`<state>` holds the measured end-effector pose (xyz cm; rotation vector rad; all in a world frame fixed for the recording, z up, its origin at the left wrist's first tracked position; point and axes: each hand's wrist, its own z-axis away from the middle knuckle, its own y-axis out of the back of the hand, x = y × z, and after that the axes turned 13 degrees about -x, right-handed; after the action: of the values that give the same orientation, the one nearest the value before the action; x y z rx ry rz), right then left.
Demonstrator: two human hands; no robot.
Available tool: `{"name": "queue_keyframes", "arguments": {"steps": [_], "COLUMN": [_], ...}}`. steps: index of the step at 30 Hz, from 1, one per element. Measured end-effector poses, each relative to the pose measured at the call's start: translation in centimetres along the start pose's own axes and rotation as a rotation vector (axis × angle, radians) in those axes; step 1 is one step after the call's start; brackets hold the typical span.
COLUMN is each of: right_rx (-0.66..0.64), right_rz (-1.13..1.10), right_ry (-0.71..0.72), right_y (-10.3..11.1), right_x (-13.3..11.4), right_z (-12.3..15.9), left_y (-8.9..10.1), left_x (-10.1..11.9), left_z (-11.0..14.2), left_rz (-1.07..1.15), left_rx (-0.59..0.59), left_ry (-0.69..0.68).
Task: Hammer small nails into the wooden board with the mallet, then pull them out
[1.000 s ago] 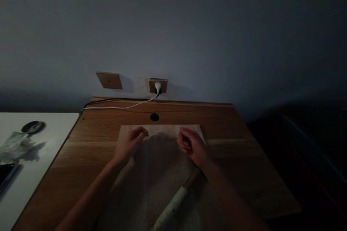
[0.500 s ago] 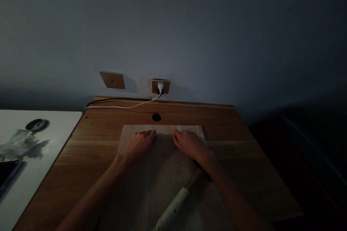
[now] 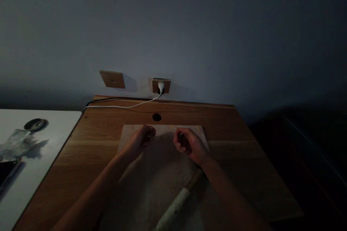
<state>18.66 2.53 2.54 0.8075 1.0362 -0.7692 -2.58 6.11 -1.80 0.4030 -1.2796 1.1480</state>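
A pale, worn board [image 3: 159, 180] lies on the wooden desk. Over its far left part is my left hand [image 3: 142, 137], fingers curled in toward the thumb. My right hand [image 3: 188, 143] is level with it across a small gap, also curled, with a dark hollow inside the fingers. Whatever the fingertips hold, if anything, is too small and dim to make out. A tiny dark speck [image 3: 168, 137] shows on the board between the hands. A stick-like tool with a white-wrapped handle [image 3: 175, 205] and brown shaft lies slantwise on the board, its far end under my right forearm.
The wooden desk [image 3: 103, 126] meets a grey wall with a wall plate [image 3: 112, 79] and a socket [image 3: 166, 86] holding a white plug [image 3: 161, 87]. Its cord crosses the desk's back. At left, a white table [image 3: 59, 122] bears a dark round object [image 3: 36, 125] and crumpled clear plastic [image 3: 18, 142].
Both hands have turned from knuckles-up on the board to thumb sides up, with the curled fingers now showing. The board and the white-handled tool have stayed in place.
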Motion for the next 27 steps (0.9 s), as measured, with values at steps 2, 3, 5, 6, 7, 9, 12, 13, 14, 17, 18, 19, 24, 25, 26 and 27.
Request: {"name": "queue_keyframes", "arguments": {"steps": [2,3,5,6,7,9,12,13,14,17,18,19,24,25,26,27], "right_rx": [0.025,0.044,0.090,0.112,0.129,0.140,0.101,0.085,0.067,0.029,0.022,0.020,0.102,0.117,0.121,0.107], "right_rz": [0.068,0.121,0.263,0.344,0.428,0.583,0.765,0.813,0.856,0.948,0.966,0.977,0.947,0.929,0.911,0.895], "right_ry": [-0.018,-0.025,-0.042,-0.055,-0.073,-0.116,-0.171,-0.181,-0.185,-0.167,-0.151,-0.133,-0.012,0.020,0.056,0.095], "right_y": [0.0,0.0,0.1,0.1,0.0,-0.3,-0.9,-1.1,-1.2,-1.3,-1.3,-1.2,-1.0,-1.2,-1.4,-1.7], "right_x": [0.2,0.4,0.8,1.1,1.3,1.6,1.8,1.8,1.8,1.5,1.4,1.2,-0.8,-1.3,-1.9,-2.4], "right_z": [-0.5,-0.7,-1.4,-1.7,-2.0,-2.4,-2.6,-2.6,-2.6,-2.5,-2.4,-2.4,-1.7,-1.5,-1.2,-0.9], "left_y": [0.0,-0.1,-0.4,-0.6,-0.8,-1.2,-1.5,-1.5,-1.5,-1.5,-1.6,-1.8,-3.2,-3.6,-4.0,-4.4], "left_x": [-0.3,-0.4,-0.6,-0.7,-0.8,-0.9,-1.0,-1.0,-0.8,-0.1,0.2,0.6,0.9,0.6,0.2,-0.4], "left_z": [0.0,0.0,-0.1,-0.2,-0.2,-0.3,-0.5,-0.6,-0.8,-1.3,-1.5,-1.7,-1.5,-1.2,-0.8,-0.4], "left_rz": [-0.240,-0.413,-0.806,-0.989,-1.145,-1.359,-1.517,-1.546,-1.562,-1.491,-1.408,-1.281,-0.037,0.206,0.397,0.533], "left_rx": [0.022,0.028,0.049,0.057,0.053,0.007,-0.084,-0.095,-0.102,-0.083,-0.052,-0.015,0.061,0.061,0.073,0.085], "left_ry": [-0.014,-0.025,-0.053,-0.064,-0.068,-0.058,-0.023,-0.022,-0.027,-0.072,-0.100,-0.124,-0.026,0.018,0.048,0.068]}}
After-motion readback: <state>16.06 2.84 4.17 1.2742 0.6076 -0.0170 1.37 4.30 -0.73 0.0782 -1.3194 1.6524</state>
